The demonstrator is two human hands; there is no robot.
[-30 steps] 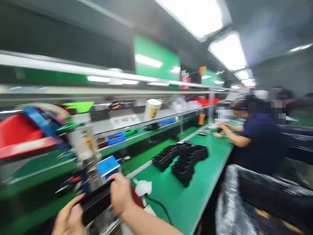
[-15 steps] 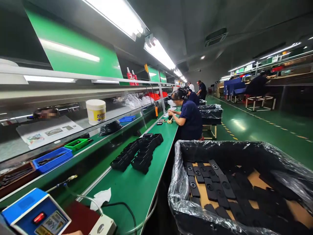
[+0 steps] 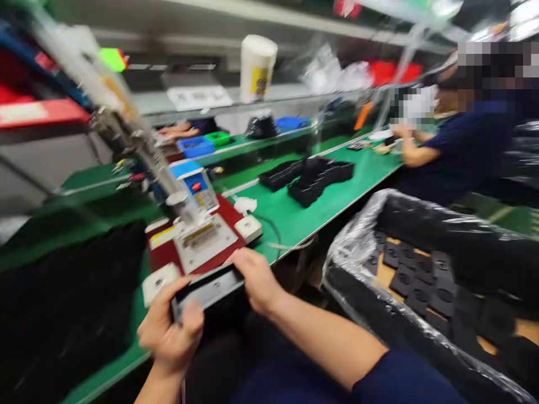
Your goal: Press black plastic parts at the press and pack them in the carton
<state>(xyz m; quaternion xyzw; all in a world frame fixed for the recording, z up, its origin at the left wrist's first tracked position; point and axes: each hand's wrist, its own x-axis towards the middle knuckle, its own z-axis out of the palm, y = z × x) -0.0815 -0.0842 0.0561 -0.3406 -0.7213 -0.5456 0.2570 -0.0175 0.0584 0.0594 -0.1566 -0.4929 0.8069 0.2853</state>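
Observation:
Both of my hands grip one flat black plastic part [image 3: 209,293] in front of my body, below the bench edge. My left hand [image 3: 170,330] wraps its left end with the thumb on top. My right hand [image 3: 255,279] is closed on its right end. Just beyond the part stands a dark red fixture plate [image 3: 225,216] with a white labelled block [image 3: 201,242] under a tilted metal press column [image 3: 143,151]. A blue control box [image 3: 195,183] sits behind it. The picture is smeared by motion.
Stacks of black parts [image 3: 309,177] lie further along the green bench [image 3: 332,205]. A plastic-lined bin [image 3: 421,235] of flat black parts stands at my right. A seated person in dark blue [image 3: 463,148] works further down. Shelves hold a white tub [image 3: 256,67] and blue trays [image 3: 196,147].
The view swung from looking far right down the line back down to the bench. My hands, out of sight half a second ago, now hold the black part lower and nearer my body.

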